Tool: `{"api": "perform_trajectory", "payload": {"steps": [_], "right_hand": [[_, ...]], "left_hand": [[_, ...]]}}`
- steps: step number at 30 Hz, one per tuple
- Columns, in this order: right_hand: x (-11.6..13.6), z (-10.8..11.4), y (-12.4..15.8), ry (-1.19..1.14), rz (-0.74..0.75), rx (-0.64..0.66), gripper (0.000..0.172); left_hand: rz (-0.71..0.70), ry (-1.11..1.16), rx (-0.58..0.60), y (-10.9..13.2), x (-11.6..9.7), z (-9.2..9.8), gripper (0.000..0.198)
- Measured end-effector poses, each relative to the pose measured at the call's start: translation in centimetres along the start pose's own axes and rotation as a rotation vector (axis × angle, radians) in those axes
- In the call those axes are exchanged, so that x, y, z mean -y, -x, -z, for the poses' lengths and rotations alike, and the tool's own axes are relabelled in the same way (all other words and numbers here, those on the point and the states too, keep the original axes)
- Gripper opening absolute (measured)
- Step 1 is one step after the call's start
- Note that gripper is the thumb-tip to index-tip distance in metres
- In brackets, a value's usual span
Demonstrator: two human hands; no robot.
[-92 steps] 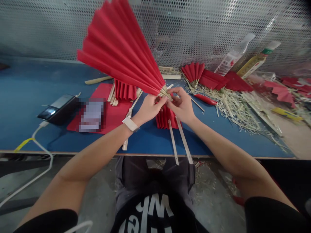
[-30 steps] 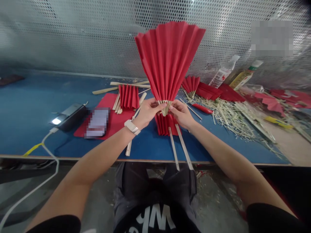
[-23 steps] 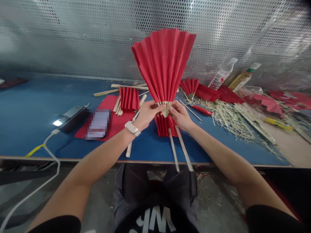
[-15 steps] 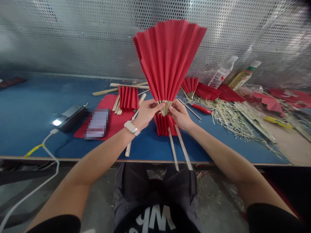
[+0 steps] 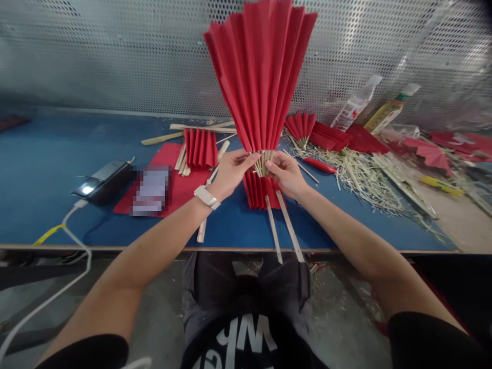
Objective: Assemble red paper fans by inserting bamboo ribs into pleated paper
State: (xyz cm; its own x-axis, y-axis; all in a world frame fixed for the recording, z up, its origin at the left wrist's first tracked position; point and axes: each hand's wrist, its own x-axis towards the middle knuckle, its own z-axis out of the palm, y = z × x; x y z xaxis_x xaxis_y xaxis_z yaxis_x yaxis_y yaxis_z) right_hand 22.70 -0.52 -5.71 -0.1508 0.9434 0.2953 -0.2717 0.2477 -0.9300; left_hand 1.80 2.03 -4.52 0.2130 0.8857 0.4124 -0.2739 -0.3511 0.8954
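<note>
A large red pleated paper fan point(image 5: 263, 77) stands upright before me, spread toward the top, with thin wooden ribs showing at its narrow lower end. My left hand point(image 5: 233, 171) pinches the ribs from the left, thumb in front. From the right, my right hand point(image 5: 285, 174) grips the same ribs between thumb and curled fingers. Below the hands lies another red pleated paper piece point(image 5: 257, 192) on the table. Two flat bamboo strips point(image 5: 289, 225) rest against it and jut over the table's front edge.
On the left are a phone point(image 5: 151, 189) on a red sheet point(image 5: 123, 202), a smaller pleated piece point(image 5: 200, 148) and a lit device point(image 5: 102, 182) with a cable. Rightward lie a small fan point(image 5: 301, 128), a red-handled tool point(image 5: 320, 165), bamboo shavings point(image 5: 361, 179), bottles point(image 5: 355, 105) and a yellow cutter point(image 5: 441, 185).
The fan stands higher in view and its pleats are drawn slightly closer together. Both hands remain on the ribs, with the fingers shifted a little. The whole view has tilted slightly.
</note>
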Motion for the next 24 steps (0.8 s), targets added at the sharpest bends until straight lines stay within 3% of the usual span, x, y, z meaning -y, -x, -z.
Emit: {"api": "perform_trajectory", "payload": {"steps": [4, 18, 24], "right_hand": [[-0.1, 0.4, -0.2, 0.046, 0.058, -0.047, 0.062], [0.0, 0.8, -0.3, 0.054, 0.160, 0.018, 0.045], [0.3, 0.9, -0.1, 0.082, 0.135, 0.037, 0.051]], "left_hand": [[0.005, 0.024, -0.002, -0.2, 0.4, 0.3, 0.073], [0.011, 0.080, 0.048, -0.2, 0.3, 0.6, 0.077], [-0.044, 0.079, 0.029, -0.3, 0.4, 0.6, 0.069]]}}
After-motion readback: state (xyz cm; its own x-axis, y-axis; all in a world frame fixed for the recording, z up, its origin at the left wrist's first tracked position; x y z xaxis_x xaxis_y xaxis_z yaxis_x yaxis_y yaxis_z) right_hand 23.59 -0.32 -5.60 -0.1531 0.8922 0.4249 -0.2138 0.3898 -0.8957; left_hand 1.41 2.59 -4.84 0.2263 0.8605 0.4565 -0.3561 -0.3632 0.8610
